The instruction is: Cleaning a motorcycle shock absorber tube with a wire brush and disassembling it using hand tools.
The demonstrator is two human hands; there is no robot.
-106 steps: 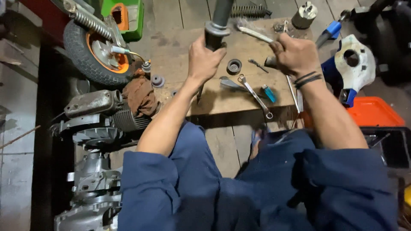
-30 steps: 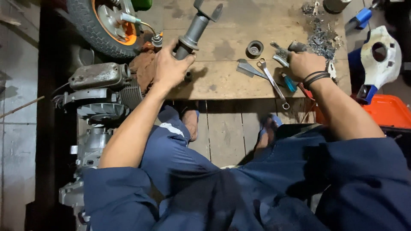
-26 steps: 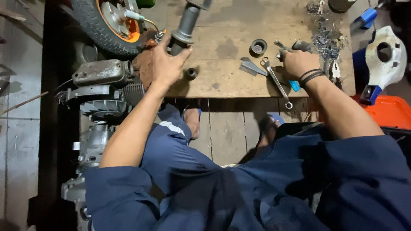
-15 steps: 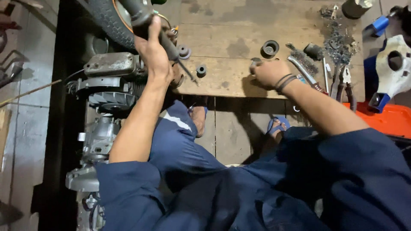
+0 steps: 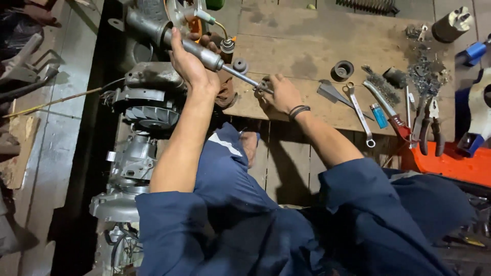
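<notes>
My left hand (image 5: 190, 67) grips a grey shock absorber (image 5: 176, 39), held nearly level over the left end of the wooden board (image 5: 302, 56). Its thin steel rod (image 5: 240, 77) sticks out to the right. My right hand (image 5: 279, 93) is closed around the rod's tip, fingers pinched on a small dark round part there. Another small dark bushing (image 5: 240, 65) lies on the board just above the rod.
An engine block (image 5: 146, 105) and casing (image 5: 123, 168) lie at the left. On the board are a round collar (image 5: 342, 70), a wrench (image 5: 359, 113), wire brush (image 5: 381, 84), blue lighter (image 5: 379, 115), pliers (image 5: 428, 122) and metal scraps. An orange tray (image 5: 450, 164) sits at the right.
The left hand swung the shock absorber from upright down to nearly level at the left. The right hand left the tools at the right and moved to the rod's tip.
</notes>
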